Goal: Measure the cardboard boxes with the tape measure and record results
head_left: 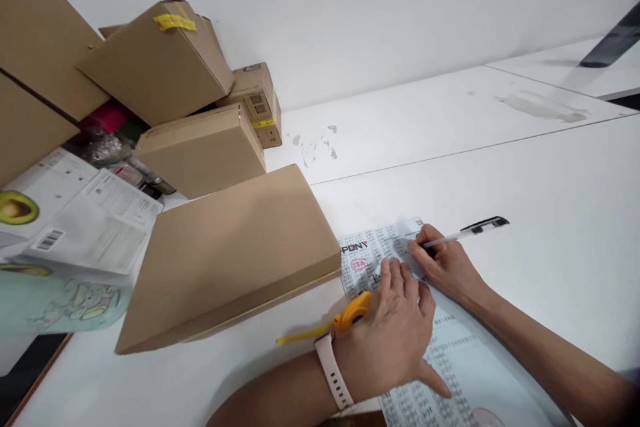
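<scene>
A printed sheet of paper lies on the white table in front of me. My left hand lies flat on it with fingers spread, a pale watch band on the wrist. My right hand grips a white pen with a black cap, its tip touching the top of the sheet. A yellow utility knife lies just left of my left hand, partly under it.
A large flat cardboard box lies left of the sheet, almost touching it. Several smaller cardboard boxes are stacked behind it against the wall. A white carton with avocado pictures sits at far left. A dark object shows at top right.
</scene>
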Tool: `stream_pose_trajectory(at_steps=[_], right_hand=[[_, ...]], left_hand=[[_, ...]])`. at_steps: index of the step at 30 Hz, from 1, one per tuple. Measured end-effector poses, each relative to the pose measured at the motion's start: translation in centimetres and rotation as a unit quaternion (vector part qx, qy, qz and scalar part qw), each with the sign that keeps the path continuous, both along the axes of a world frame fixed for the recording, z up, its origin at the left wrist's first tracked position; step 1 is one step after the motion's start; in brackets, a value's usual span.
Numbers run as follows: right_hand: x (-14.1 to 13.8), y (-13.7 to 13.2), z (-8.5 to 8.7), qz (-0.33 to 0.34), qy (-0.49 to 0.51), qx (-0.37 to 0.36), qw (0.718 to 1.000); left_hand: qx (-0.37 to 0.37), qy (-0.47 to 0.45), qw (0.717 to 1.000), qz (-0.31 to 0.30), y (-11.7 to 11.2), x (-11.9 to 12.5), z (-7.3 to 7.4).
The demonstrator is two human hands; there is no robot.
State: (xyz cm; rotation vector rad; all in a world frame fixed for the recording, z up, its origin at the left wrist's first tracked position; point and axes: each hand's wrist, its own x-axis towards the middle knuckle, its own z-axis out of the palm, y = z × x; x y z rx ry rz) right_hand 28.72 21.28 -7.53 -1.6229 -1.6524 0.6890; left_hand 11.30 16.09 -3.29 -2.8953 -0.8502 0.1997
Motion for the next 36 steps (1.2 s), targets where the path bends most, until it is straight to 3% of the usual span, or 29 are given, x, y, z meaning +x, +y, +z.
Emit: stream_pose_trajectory(at_steps=[25, 36], right_hand=[[0.30, 0.25, -0.24, 0.000, -0.008, -0.020, 1.000], [0.44, 0.17, -0.36, 0.004, -0.011, -0.012, 1.000]], left_hand=[[-0.030, 0.007, 1.000, -0.003, 0.28, -0.06, 0.64], [0.001, -0.019, 1.000, -0.004, 0.08, -0.17, -0.03]])
